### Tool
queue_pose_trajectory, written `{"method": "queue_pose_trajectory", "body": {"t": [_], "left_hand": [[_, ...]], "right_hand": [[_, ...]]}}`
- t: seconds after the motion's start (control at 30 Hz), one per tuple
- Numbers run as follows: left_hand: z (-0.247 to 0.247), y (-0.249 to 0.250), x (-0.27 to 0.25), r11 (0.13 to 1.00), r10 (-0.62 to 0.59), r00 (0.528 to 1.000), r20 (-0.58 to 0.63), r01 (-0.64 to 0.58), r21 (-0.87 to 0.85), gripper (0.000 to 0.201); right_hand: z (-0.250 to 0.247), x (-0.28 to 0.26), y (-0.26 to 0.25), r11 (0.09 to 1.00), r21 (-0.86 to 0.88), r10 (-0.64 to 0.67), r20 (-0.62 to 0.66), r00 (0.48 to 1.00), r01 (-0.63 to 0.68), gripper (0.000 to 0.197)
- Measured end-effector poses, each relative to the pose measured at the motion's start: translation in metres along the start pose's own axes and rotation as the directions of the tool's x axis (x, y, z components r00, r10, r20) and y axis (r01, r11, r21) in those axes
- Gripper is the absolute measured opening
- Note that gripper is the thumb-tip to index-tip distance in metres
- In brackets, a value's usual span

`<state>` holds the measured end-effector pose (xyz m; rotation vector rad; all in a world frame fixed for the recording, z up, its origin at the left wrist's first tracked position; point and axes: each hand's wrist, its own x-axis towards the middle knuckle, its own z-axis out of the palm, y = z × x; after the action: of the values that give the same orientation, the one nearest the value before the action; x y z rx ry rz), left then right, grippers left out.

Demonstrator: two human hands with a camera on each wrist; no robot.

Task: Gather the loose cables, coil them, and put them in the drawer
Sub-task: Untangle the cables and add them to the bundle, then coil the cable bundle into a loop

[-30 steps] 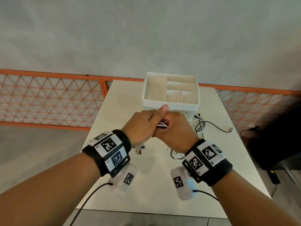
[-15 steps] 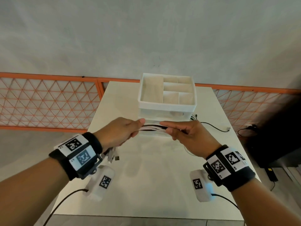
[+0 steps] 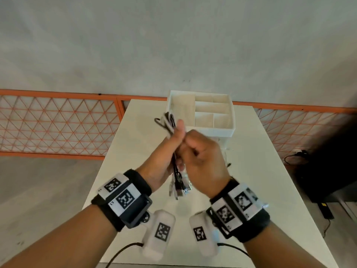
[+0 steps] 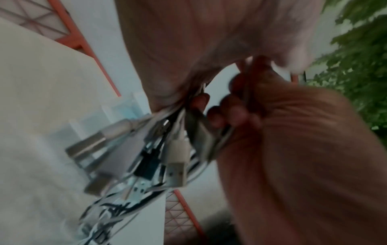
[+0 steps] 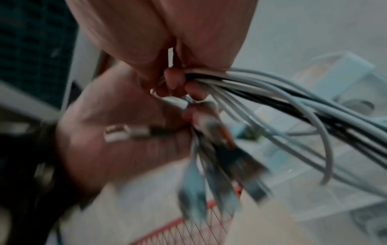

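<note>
I see the cable bundle (image 3: 174, 159) folded, raised above the bench (image 3: 251, 171), its plugs hanging below. My left hand (image 3: 166, 157) grips it, thumb up; my right hand (image 3: 204, 159) curls round it alongside. The drawer organizer (image 3: 212, 130) stands just beyond.

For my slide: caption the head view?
Both hands gripping a folded cable bundle before the white organizer.

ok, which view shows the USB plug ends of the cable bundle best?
Left wrist: the bundle's white and grey USB plugs are close and readable. Head shows them small below both hands; right wrist shows them motion-blurred.
</note>
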<state>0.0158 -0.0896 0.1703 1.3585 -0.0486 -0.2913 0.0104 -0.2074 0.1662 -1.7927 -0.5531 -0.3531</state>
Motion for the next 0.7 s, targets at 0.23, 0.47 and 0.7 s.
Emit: {"method": "queue_pose_trajectory", "body": {"t": [0.23,0.47,0.7], "left_hand": [[-0.020,0.002,0.000,0.997,-0.027,0.981,-0.190,0.040,0.064,0.038],[-0.022,0.007,-0.007,0.839,-0.014,0.995,0.096,-0.041,0.543,0.020],[-0.015,0.004,-0.014,0.925,0.139,0.990,-0.004,-0.129,0.358,0.023]], "right_hand": [[-0.009,-0.016,0.015,0.995,-0.067,-0.065,0.144,0.987,0.075,0.030],[-0.034,0.035,-0.018,0.910,-0.377,-0.046,0.315,0.948,0.170,0.056],[-0.032,0.044,-0.014,0.952,-0.161,0.268,0.025,0.963,-0.261,0.012]]}}
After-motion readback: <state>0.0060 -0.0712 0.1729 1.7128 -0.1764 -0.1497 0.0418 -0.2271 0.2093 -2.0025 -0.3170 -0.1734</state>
